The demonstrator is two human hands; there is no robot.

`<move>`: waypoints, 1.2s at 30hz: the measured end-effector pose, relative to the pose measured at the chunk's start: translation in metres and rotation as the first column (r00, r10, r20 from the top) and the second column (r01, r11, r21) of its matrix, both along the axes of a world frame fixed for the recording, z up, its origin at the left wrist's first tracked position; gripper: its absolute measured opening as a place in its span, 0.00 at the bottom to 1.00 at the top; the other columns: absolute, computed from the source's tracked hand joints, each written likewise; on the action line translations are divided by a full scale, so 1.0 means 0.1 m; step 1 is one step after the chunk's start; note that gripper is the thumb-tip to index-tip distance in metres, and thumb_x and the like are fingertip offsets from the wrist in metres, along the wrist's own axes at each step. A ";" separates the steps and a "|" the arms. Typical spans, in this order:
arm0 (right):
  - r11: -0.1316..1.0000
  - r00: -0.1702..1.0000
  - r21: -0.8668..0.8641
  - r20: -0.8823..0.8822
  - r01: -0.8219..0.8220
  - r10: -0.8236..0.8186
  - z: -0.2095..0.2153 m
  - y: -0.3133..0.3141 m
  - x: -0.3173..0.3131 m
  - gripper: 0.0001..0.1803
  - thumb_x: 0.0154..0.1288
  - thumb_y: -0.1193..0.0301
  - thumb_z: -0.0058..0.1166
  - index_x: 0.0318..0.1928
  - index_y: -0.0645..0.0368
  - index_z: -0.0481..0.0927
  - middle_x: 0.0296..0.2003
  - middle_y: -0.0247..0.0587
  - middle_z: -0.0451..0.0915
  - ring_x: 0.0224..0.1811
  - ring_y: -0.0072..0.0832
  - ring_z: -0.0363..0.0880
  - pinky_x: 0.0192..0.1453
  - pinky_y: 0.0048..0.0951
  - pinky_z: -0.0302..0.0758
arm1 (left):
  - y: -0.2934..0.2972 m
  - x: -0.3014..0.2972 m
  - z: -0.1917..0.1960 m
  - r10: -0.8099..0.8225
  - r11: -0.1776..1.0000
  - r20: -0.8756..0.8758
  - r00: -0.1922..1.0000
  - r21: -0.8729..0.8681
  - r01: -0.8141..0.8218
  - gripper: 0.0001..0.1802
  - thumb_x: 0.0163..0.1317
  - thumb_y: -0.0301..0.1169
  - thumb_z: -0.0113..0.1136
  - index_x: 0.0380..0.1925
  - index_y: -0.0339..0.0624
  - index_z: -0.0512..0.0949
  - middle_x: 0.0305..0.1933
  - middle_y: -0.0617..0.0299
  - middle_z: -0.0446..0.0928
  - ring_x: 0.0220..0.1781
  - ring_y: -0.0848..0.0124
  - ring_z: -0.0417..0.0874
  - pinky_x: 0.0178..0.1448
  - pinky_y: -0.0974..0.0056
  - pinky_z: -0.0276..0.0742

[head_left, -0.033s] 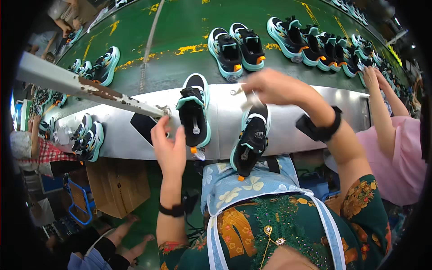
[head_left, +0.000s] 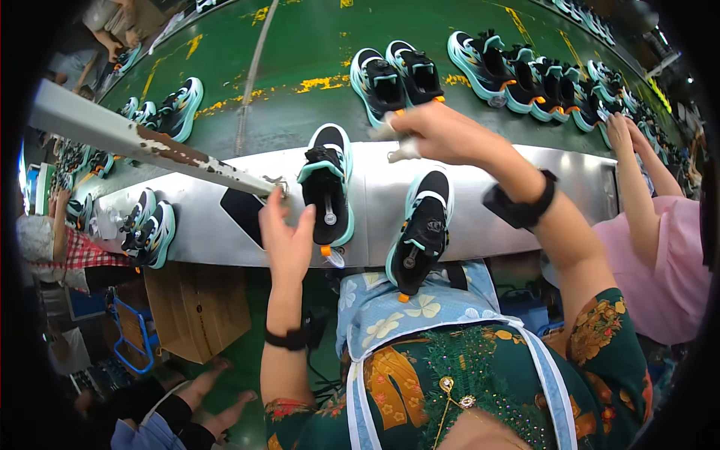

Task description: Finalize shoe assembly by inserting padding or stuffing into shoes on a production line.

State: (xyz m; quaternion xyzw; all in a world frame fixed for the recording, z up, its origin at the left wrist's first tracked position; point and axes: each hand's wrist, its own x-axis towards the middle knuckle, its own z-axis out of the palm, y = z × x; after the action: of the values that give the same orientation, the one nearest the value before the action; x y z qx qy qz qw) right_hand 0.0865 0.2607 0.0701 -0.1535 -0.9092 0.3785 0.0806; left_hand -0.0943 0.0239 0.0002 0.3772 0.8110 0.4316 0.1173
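Swung right hand toward ten o'clock, blurry, can't tell grip; splayed left hand beside chunky-soled shoe with unreadable insole label, on shiny metal desk.

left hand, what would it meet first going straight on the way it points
Probably the chipped metal bar, whose near end shows just past the left hand; depth is unclear, so it might miss.

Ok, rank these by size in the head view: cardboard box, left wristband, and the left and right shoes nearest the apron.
1. Cardboard box
2. Left shoe and right shoe: too alike to rank
3. Left wristband
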 end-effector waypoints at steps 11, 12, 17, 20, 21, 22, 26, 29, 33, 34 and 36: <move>0.879 0.943 0.340 0.108 -0.334 0.316 -0.38 -0.70 -0.28 0.25 0.46 0.72 0.66 0.49 0.50 0.76 0.36 0.46 0.73 0.40 0.44 0.79 0.39 0.43 0.76 | 0.10 0.12 -0.37 -0.160 0.986 0.570 0.806 0.128 0.106 0.14 0.61 0.22 0.55 0.47 0.33 0.79 0.41 0.56 0.83 0.43 0.73 0.82 0.50 0.69 0.76; 0.888 0.946 0.327 0.136 -0.324 0.296 -0.39 -0.67 -0.31 0.26 0.46 0.72 0.66 0.49 0.50 0.75 0.35 0.45 0.73 0.39 0.44 0.79 0.39 0.43 0.76 | 0.09 0.10 -0.40 -0.142 0.989 0.571 0.809 0.108 0.097 0.13 0.62 0.22 0.56 0.46 0.33 0.79 0.40 0.58 0.83 0.41 0.75 0.81 0.48 0.70 0.75; 0.887 0.928 0.273 0.129 -0.371 0.349 -0.31 -0.70 -0.27 0.25 0.46 0.69 0.67 0.48 0.52 0.76 0.35 0.46 0.77 0.38 0.45 0.81 0.38 0.43 0.78 | 0.00 0.14 -0.42 -0.024 0.999 0.594 0.804 0.048 -0.006 0.09 0.63 0.24 0.57 0.42 0.33 0.79 0.32 0.64 0.80 0.34 0.79 0.77 0.41 0.71 0.73; 0.849 0.896 0.304 0.255 -0.432 0.365 -0.08 -0.95 -0.39 0.26 0.48 0.74 0.61 0.52 0.51 0.76 0.35 0.47 0.75 0.37 0.47 0.80 0.39 0.43 0.77 | -0.19 0.09 -0.19 -0.085 0.994 0.632 0.770 0.103 0.025 0.10 0.64 0.25 0.57 0.43 0.32 0.78 0.36 0.62 0.81 0.35 0.78 0.78 0.42 0.70 0.74; 0.835 0.882 0.314 0.296 -0.452 0.366 -0.02 -1.01 -0.48 0.26 0.49 0.77 0.58 0.53 0.50 0.75 0.35 0.46 0.74 0.36 0.48 0.78 0.39 0.44 0.75 | -0.27 0.09 -0.03 -0.098 0.993 0.573 0.813 0.111 0.041 0.11 0.64 0.28 0.59 0.43 0.33 0.77 0.38 0.59 0.80 0.37 0.75 0.78 0.42 0.69 0.75; 0.854 0.874 0.259 0.323 -0.452 0.364 0.06 -1.07 -0.53 0.29 0.49 0.77 0.58 0.55 0.50 0.75 0.36 0.48 0.74 0.36 0.49 0.78 0.39 0.45 0.75 | -0.40 0.10 0.06 -0.099 0.991 0.406 0.908 0.118 0.055 0.11 0.64 0.27 0.59 0.44 0.34 0.76 0.38 0.61 0.78 0.37 0.76 0.77 0.43 0.71 0.74; 0.922 0.894 -0.121 0.229 -0.367 0.386 0.58 -1.39 -0.60 0.32 0.51 0.71 0.62 0.60 0.52 0.73 0.37 0.50 0.77 0.44 0.47 0.77 0.48 0.42 0.74 | -0.87 0.21 0.69 -0.168 0.957 0.255 0.952 0.273 0.096 0.15 0.61 0.27 0.63 0.46 0.36 0.73 0.37 0.63 0.72 0.35 0.78 0.74 0.36 0.73 0.74; 0.940 0.942 -0.198 0.137 -0.277 0.306 0.72 -1.61 -0.58 0.29 0.55 0.71 0.62 0.60 0.54 0.73 0.36 0.49 0.77 0.44 0.45 0.77 0.48 0.39 0.74 | -1.10 0.16 0.85 -0.227 0.954 0.174 0.958 0.238 0.183 0.13 0.62 0.26 0.61 0.46 0.37 0.72 0.35 0.63 0.72 0.30 0.79 0.74 0.33 0.73 0.73; 0.987 0.998 0.159 0.064 -0.023 0.013 0.53 -2.09 -0.55 0.18 0.59 0.68 0.60 0.49 0.57 0.77 0.34 0.46 0.79 0.37 0.47 0.79 0.40 0.43 0.75 | -1.15 0.10 0.73 -0.197 0.968 0.388 0.900 0.221 0.116 0.09 0.64 0.25 0.57 0.43 0.39 0.73 0.29 0.56 0.77 0.26 0.69 0.79 0.30 0.66 0.73; 0.960 0.997 0.278 0.071 -0.012 -0.008 0.50 -2.13 -0.57 0.14 0.60 0.67 0.58 0.45 0.56 0.78 0.33 0.45 0.79 0.36 0.48 0.79 0.38 0.45 0.75 | -1.16 0.09 0.74 -0.199 0.968 0.370 0.907 0.221 0.122 0.10 0.63 0.26 0.57 0.44 0.39 0.72 0.29 0.55 0.77 0.26 0.65 0.79 0.30 0.64 0.73; 0.965 0.999 0.262 0.036 -0.006 -0.003 0.57 -2.08 -0.56 0.14 0.60 0.66 0.58 0.45 0.56 0.78 0.32 0.45 0.79 0.35 0.48 0.79 0.38 0.45 0.75 | -1.16 0.10 0.90 -0.213 0.965 0.346 0.914 0.221 0.141 0.12 0.62 0.26 0.58 0.45 0.39 0.72 0.28 0.54 0.77 0.26 0.62 0.79 0.31 0.61 0.74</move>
State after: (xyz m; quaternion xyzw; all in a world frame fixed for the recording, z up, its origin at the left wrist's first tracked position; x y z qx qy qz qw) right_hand 0.0303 0.0523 0.1271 -0.1477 -0.9526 0.2524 0.0836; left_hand -0.0846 -0.0919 0.0906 0.3716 0.6918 0.5580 0.2683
